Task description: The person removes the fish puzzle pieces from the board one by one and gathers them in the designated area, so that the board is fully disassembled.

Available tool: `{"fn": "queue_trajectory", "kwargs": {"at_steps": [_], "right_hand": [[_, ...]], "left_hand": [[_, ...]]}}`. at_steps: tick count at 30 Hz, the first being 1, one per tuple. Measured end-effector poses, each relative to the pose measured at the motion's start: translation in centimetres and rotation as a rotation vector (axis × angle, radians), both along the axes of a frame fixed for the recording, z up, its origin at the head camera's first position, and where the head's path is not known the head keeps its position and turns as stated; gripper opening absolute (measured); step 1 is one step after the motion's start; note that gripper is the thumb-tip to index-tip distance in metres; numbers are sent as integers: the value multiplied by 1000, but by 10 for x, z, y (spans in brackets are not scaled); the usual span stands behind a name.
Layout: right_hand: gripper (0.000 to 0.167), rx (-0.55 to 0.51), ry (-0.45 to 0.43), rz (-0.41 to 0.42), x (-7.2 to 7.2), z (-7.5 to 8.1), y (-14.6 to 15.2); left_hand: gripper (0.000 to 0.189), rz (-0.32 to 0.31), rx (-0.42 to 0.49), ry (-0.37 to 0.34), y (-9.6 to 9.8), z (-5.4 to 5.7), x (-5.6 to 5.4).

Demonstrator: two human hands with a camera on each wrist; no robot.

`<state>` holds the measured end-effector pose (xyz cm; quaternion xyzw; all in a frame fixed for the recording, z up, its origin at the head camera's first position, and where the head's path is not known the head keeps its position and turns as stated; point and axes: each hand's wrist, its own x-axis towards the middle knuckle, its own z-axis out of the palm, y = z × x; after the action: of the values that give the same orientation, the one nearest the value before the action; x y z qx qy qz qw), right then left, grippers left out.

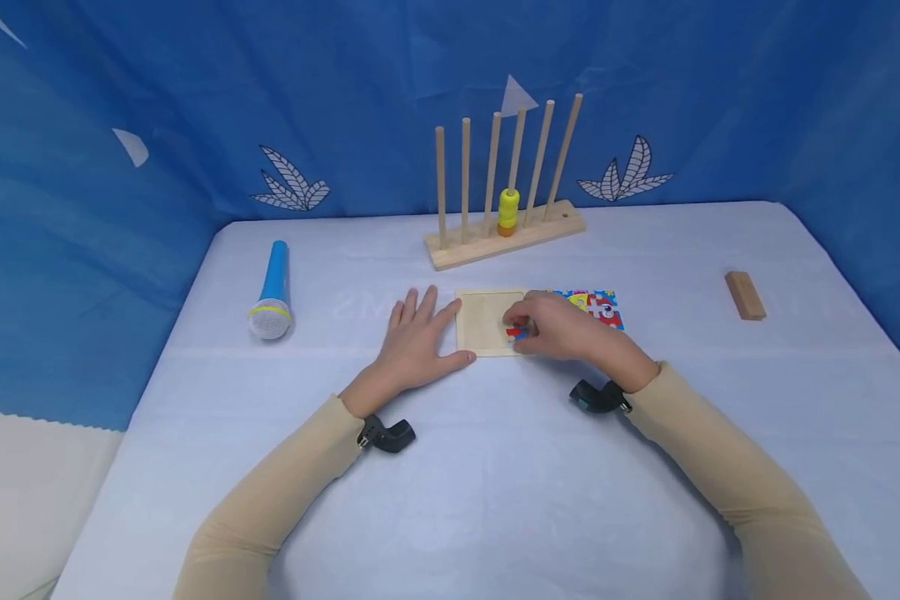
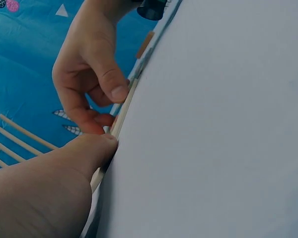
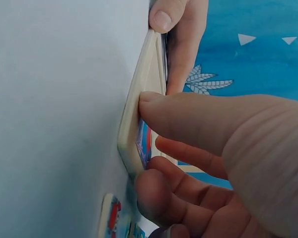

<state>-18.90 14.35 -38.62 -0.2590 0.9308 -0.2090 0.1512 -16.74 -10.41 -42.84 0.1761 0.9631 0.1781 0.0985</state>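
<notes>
A shallow light-wood puzzle tray (image 1: 483,321) lies on the table, mostly bare inside. My left hand (image 1: 414,337) rests at its left side with fingers spread, the thumb and index finger touching the frame. Over the right part of the tray, my right hand (image 1: 562,327) bends its thumb and fingers round a red and blue puzzle piece (image 1: 516,333). The right wrist view shows that piece (image 3: 145,141) low against the tray's rim, partly covered by the thumb. More colourful puzzle pieces (image 1: 603,307) lie just right of the tray, partly hidden by the right hand.
Behind the tray stands a wooden peg rack (image 1: 506,242) with yellow and orange beads (image 1: 508,208) on one peg. A blue toy microphone (image 1: 273,287) lies at the left, a brown wooden block (image 1: 745,296) at the right. A blue curtain (image 1: 360,108) hangs behind the table.
</notes>
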Motion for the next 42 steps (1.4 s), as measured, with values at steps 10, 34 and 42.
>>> {"fn": "queue_trajectory", "kwargs": {"at_steps": [10,34,42], "right_hand": [[48,58,-11,-59,0,1,-3],[38,-14,-47,-82,-4,-1,-3],[53,15,-61,-90,-2,0,-4]], "left_hand": [[90,0,17,-3,-1,0,0],[89,-1,24,7,-2,-2,-1],[89,-3,20,15,-2,-2,0]]}}
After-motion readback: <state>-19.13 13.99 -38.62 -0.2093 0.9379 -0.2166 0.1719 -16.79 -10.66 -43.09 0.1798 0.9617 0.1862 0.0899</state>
